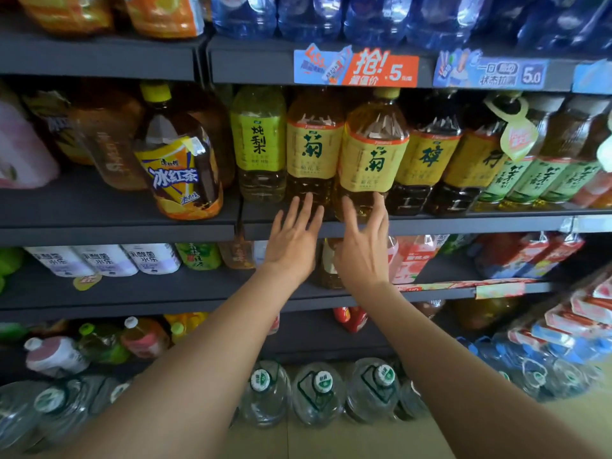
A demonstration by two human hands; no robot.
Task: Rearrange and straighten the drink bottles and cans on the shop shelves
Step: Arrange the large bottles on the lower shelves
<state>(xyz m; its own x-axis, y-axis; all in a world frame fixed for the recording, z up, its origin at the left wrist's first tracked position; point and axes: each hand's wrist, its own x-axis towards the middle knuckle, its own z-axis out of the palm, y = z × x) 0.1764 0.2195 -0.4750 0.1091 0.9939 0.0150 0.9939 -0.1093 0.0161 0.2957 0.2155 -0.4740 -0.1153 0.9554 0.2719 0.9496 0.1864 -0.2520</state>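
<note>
Both hands up at the second shelf [430, 223] of big tea bottles. Left hand [293, 240] is spread flat with fingers straight, tips at the base of a yellow-label tea bottle [313, 150], so that grip is released. Right hand [362, 250] has its fingers spread around the bottom of the next yellow-label bottle [372, 157], which sits at the shelf's front edge, ahead of its neighbours; can't tell if that grip is really grasping. An iced tea bottle [180, 160] leans off to the left
</note>
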